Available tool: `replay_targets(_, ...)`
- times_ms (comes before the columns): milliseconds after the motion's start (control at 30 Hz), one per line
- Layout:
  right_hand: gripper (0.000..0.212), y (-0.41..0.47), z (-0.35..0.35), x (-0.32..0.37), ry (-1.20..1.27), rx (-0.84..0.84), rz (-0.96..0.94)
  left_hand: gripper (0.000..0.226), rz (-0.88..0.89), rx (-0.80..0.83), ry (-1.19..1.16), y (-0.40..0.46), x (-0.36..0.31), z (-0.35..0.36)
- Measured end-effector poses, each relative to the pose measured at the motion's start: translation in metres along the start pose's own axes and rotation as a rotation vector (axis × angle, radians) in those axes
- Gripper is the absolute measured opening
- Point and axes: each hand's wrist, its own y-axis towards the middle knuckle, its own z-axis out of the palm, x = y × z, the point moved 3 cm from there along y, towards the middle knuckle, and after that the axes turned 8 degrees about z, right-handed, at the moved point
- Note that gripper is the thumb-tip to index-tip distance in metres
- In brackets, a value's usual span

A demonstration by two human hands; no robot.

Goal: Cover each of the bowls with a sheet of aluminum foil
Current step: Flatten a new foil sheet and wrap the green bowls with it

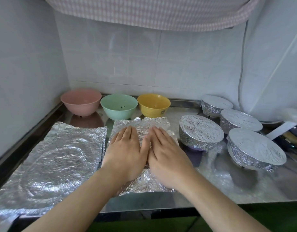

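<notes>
Your steel counter (pixel 211 190) carries a wide foil sheet (pixel 57 161) along its left edge and a smaller crumpled foil sheet (pixel 141 183) at the middle front. Both palms lie flat on that smaller sheet: your left hand (pixel 126 153) and right hand (pixel 167 153), fingers straight, thumbs nearly touching, gripping nothing. You seem to be smoothing it. Four foil-covered bowls (pixel 201 131) crowd the right side, so work leftward. Along the back edge the pink bowl (pixel 80 102), green bowl (pixel 119 106) and yellow bowl (pixel 153 104) stand uncovered. Next, bring one forward and lay the sheet over it, keeping clear of the front edge.
</notes>
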Motion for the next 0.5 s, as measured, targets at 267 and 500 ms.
replay_targets(267,0.088,-0.001,0.020,-0.005,-0.095,0.046,0.031,0.084,-0.129,-0.069,-0.068,-0.018,-0.018,-0.007)
replay_targets(500,0.062,0.024,-0.021,-0.003,0.074,0.068,0.043,0.108,-0.077,0.019,0.081,-0.016,-0.007,0.005)
